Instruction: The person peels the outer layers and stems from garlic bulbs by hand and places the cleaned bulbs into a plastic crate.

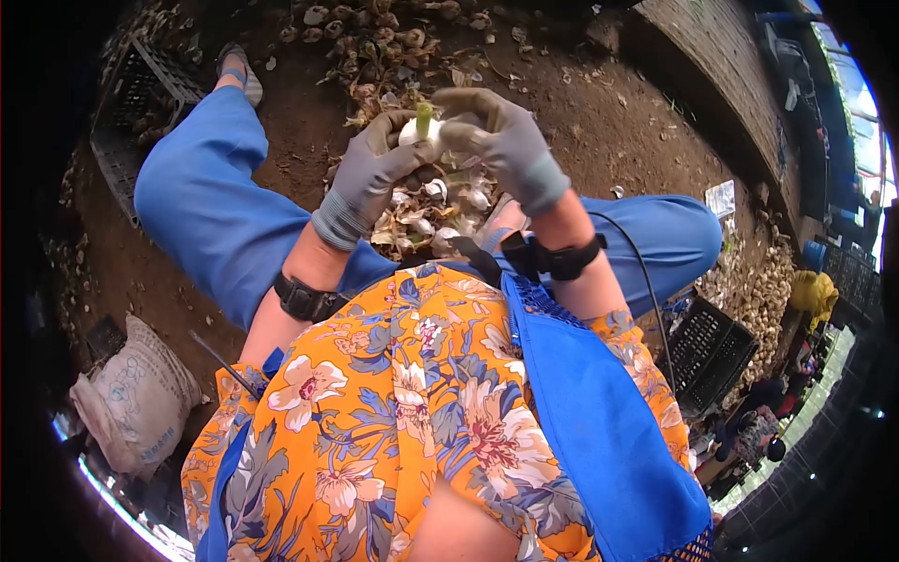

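Garlic bulb (409, 134), white, rounded, green stem (424, 119), in gloved left hand (370, 169)

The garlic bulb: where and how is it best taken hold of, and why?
Probably by the round body of the garlic bulb, cupped from the left, as the left hand does. The rounded body offers a broad surface, while the green stem juts out, so this grip should leave it free.

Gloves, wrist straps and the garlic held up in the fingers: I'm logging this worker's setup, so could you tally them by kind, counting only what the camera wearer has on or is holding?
Gray gloves: 2
Black wrist straps: 2
Garlic bulb: 1
Total: 5
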Demonstrator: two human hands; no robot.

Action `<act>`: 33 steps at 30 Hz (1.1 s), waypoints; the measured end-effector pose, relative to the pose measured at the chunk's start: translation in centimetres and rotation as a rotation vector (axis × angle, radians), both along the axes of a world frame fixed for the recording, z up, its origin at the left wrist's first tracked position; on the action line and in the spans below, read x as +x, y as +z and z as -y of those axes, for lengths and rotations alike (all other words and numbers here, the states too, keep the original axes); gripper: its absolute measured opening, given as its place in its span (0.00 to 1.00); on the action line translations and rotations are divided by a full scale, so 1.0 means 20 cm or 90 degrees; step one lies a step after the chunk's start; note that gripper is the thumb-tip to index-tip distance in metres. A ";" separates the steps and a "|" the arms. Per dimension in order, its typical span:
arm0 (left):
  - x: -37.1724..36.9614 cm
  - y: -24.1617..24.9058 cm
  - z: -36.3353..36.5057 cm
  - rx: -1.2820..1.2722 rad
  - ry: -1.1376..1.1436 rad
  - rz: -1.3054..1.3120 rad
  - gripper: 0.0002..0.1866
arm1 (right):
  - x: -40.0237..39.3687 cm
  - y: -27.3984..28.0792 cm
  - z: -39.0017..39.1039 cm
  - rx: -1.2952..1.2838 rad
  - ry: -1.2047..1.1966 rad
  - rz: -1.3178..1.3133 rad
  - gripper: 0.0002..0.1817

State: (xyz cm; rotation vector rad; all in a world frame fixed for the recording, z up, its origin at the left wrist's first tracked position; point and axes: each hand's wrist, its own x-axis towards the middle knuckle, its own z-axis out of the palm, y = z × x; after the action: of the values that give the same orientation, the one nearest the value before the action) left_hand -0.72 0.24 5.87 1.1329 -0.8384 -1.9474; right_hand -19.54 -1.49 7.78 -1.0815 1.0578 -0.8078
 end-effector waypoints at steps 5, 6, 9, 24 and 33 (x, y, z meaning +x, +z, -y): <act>-0.01 -0.04 -0.02 -0.209 0.080 0.121 0.29 | 0.08 -0.08 -0.02 -0.009 -0.065 -0.016 0.07; 0.01 -0.08 -0.02 -0.213 0.061 0.156 0.26 | 0.09 -0.08 -0.03 0.015 -0.059 -0.004 0.07; 0.06 -0.15 0.00 -0.091 0.132 0.141 0.19 | 0.08 -0.10 -0.03 0.036 -0.083 0.014 0.07; 0.07 -0.08 -0.01 -0.551 0.087 0.560 0.10 | 0.20 -0.24 0.01 -0.476 -0.058 -0.468 0.07; 0.06 -0.09 -0.02 -0.543 0.088 0.548 0.11 | 0.17 -0.19 -0.01 -0.508 0.005 -0.466 0.04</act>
State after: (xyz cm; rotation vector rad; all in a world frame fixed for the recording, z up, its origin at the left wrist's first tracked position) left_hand 0.46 0.64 4.01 1.3785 -1.7457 -0.7322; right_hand -16.10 -1.21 3.92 -2.1670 1.3577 -0.8681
